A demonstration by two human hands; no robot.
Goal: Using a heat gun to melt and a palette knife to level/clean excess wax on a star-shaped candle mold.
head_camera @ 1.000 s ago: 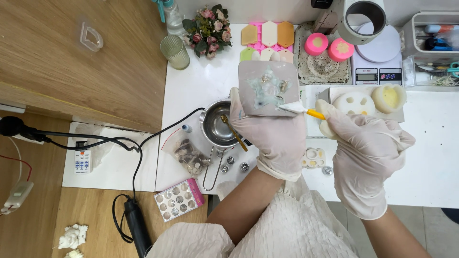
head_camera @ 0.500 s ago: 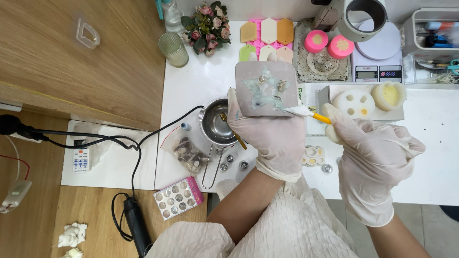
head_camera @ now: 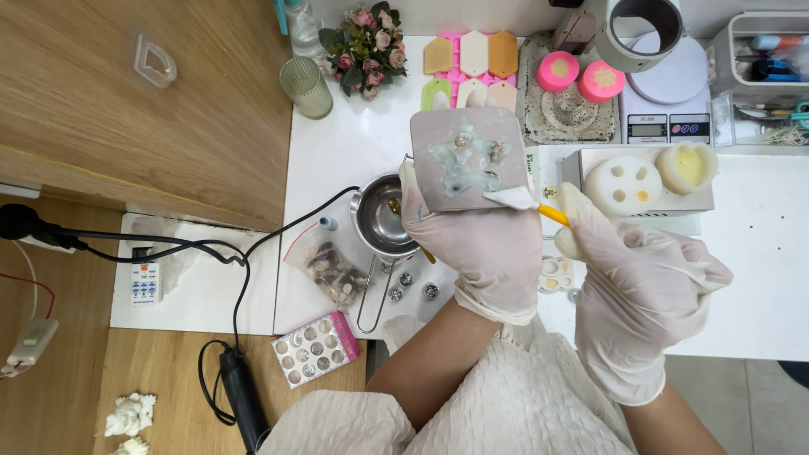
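Fingers of the gloved left hand (head_camera: 476,244) wrap the lower edge of a grey square mould (head_camera: 468,157), holding it up, face toward the camera, above the white table (head_camera: 758,253). Star-shaped cavity in the mould shows pale translucent fill with small bits embedded. Gloved right hand (head_camera: 636,282) is closed around a yellow-handled brush (head_camera: 522,202), pinched near the fingertips; its white tip touches the mould's lower right corner. Just left of the left hand: small metal pot (head_camera: 379,217) with a long wire handle, on the table. Bag of shells (head_camera: 330,270) beside it, pink tray (head_camera: 317,347) of small round pieces near the table edge. Behind the mould: green glass (head_camera: 307,87), flower bunch (head_camera: 362,38), row of coloured tags (head_camera: 472,55), two pink moulds (head_camera: 580,76), scale (head_camera: 670,109). White round mould (head_camera: 624,184) sits right of the brush.
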